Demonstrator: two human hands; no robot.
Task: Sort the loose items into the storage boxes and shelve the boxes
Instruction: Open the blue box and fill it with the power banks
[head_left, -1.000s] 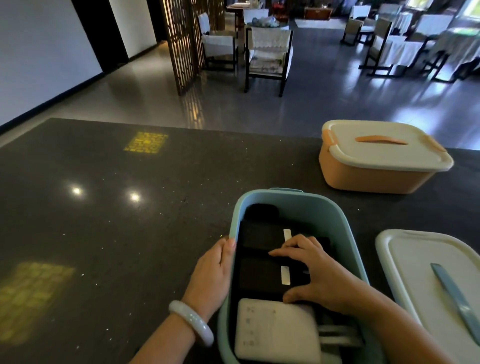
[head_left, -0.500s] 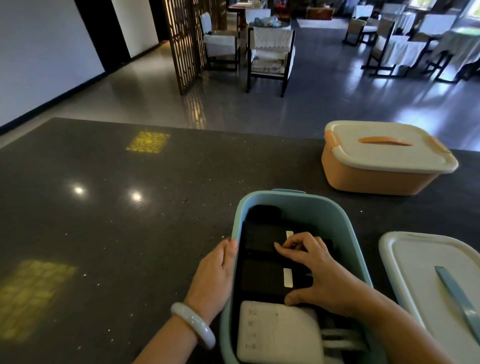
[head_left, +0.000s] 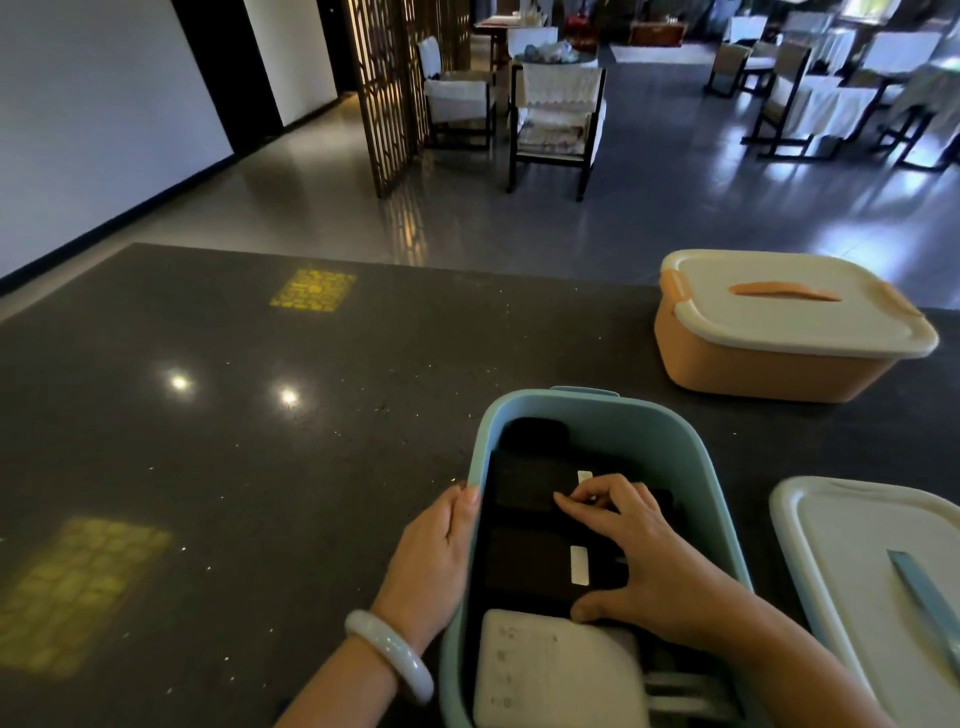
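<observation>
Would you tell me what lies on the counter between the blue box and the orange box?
Nothing: in the head view, only bare dark counter separates the blue box from the lidded orange box.

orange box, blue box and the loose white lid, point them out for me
orange box (head_left: 769, 371), head view, on its front wall
blue box (head_left: 602, 415), head view, on its far inner wall
white lid (head_left: 841, 535), head view, on its bare top
</observation>
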